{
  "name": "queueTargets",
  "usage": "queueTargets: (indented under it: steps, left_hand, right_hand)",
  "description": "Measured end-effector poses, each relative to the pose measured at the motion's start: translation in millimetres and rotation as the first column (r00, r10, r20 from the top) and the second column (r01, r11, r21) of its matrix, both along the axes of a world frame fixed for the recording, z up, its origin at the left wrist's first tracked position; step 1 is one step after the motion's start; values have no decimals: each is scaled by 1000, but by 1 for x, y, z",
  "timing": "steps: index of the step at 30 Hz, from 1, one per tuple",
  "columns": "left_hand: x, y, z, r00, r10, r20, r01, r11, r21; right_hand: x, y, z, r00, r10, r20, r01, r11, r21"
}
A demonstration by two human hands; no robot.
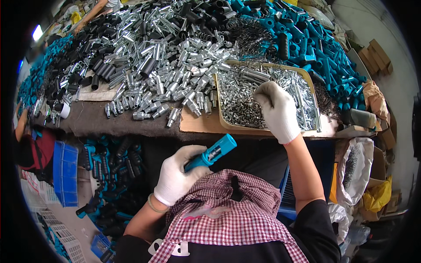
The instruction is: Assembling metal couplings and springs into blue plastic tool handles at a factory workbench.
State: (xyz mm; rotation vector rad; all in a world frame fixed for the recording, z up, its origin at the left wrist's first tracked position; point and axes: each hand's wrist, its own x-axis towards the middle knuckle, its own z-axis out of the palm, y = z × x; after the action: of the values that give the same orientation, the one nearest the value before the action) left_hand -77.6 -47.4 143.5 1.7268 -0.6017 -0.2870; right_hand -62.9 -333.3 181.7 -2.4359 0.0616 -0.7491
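In front of my apron, my left hand (pixel 180 173), in a white glove, is closed around a teal plastic tool housing (pixel 221 147). Its tube end points up and to the right, and dark and metal parts show through an opening in its side. Over a shallow cream tray (pixel 222 119) hovers my right hand (pixel 278 109), gloved too, with thumb and fingertips pinched together. Whatever lies between those fingertips is hidden or too small to make out. Small metal pieces (pixel 240 98) fill the tray's left part, and long silver pins or screws (pixel 302 94) its right.
Silver metal fittings (pixel 193 79) are heaped on the bench beyond, with black sleeves (pixel 103 70) and teal housings (pixel 333 65) around them. Cardboard (pixel 195 122) lies beneath the tray. A blue crate (pixel 66 173) stands at left near black-and-teal tools (pixel 114 175). Other people's arms (pixel 92 15) reach in at the left.
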Motion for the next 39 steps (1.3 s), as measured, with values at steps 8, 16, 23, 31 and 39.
queueTargets:
  steps: [8,16,23,31,39]
  left_hand:
    - [7,-2,2,838,-124,-532,-67,943,-326]
    - [-3,-1,-12,859,-17,-512,-195,913,-357]
    - [-5,4,-20,961,122,-250,-186,950,-250]
    - [1,13,-7,801,-157,-578,-174,863,-475]
    - [11,39,-10,763,-215,-609,-293,725,-623]
  right_hand:
    - [-42,72,-8,942,309,-132,-116,667,736]
    - [-47,110,-30,956,266,-123,-142,788,599]
    - [-39,116,-30,976,190,-107,-126,892,433]
    - [-25,110,-34,913,356,-202,-122,707,696]
    - [28,137,10,744,529,-409,-383,839,387]
